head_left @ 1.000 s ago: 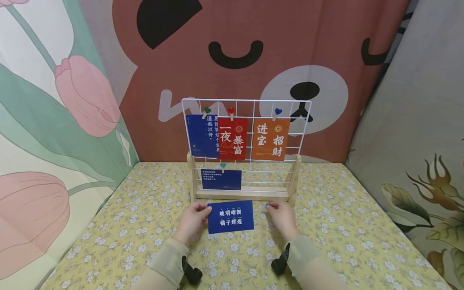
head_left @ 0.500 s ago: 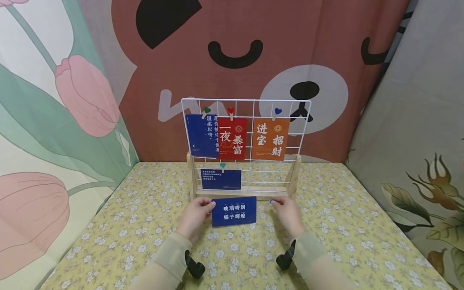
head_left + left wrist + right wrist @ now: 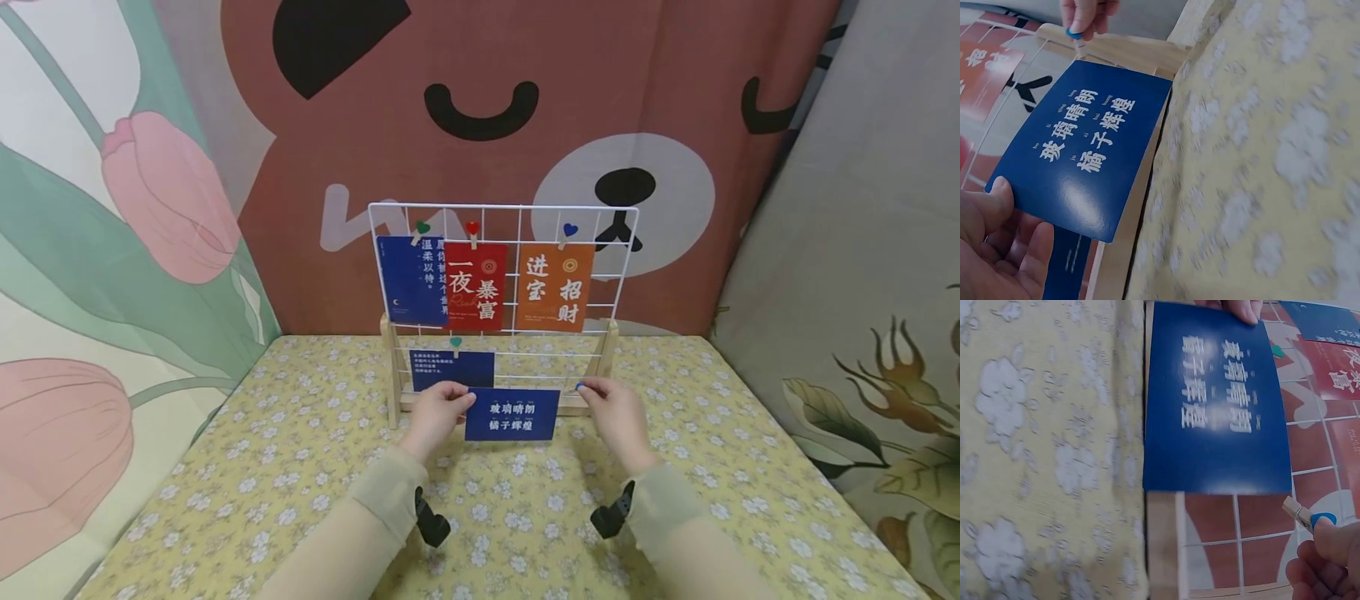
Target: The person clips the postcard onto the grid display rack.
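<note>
My left hand (image 3: 438,417) pinches the left edge of a blue card (image 3: 512,415) with white Chinese characters, thumb on its front. The card stands in front of the lower part of a white wire grid (image 3: 520,287). A small wooden clothespin (image 3: 1297,511) with a blue decoration is pinched in my right hand (image 3: 618,417), just off the card's right edge and not touching it. Behind the left hand, a smaller-lettered blue card (image 3: 453,367) hangs from a teal heart clothespin (image 3: 456,343) and is partly covered.
Higher on the grid hang another blue card (image 3: 408,283), a red card (image 3: 476,287) and an orange card (image 3: 553,287), each under a heart clothespin. A wooden stand (image 3: 389,375) holds the grid on the flowered tablecloth (image 3: 300,467). Printed curtains surround it.
Both hands have moved forward and to the right, bringing the held blue card and the clothespin up close to the grid. The card now overlaps the lower hanging one in the head view.
</note>
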The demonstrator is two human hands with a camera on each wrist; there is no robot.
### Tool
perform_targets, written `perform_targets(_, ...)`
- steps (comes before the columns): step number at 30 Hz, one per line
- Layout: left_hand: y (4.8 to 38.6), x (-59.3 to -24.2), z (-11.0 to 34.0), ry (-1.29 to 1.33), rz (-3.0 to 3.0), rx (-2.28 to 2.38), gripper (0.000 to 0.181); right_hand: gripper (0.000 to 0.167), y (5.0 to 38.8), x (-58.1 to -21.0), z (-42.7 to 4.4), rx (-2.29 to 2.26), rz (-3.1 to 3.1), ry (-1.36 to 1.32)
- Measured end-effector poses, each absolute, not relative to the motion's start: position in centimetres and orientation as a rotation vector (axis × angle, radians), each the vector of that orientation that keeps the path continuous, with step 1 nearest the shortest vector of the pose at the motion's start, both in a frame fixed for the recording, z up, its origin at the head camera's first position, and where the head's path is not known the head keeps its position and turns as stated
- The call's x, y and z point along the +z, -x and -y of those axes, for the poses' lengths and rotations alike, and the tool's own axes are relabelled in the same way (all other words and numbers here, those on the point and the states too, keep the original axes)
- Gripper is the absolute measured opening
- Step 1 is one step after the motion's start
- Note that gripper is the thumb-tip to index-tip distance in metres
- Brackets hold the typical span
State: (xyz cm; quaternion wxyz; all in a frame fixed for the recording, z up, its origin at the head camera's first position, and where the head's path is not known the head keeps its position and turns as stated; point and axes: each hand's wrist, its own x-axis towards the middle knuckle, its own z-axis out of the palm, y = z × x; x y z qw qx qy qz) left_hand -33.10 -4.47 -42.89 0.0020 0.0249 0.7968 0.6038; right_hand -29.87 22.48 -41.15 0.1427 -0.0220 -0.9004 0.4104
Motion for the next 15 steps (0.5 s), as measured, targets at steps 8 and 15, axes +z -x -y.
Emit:
perform_targets(8, 34.3, -41.8, 2.3, -0.073, -2.512, 1.928, 0.014, 0.032, 30.3, -39.3, -23.2, 1.123, 2.58, 0.036)
perform_targets(15, 34.9, -41.4, 1.3, -0.068, -2.544, 1.901, 0.017, 0.033, 31.0, -38.0, -24.0, 1.072, 2.573, 0.065)
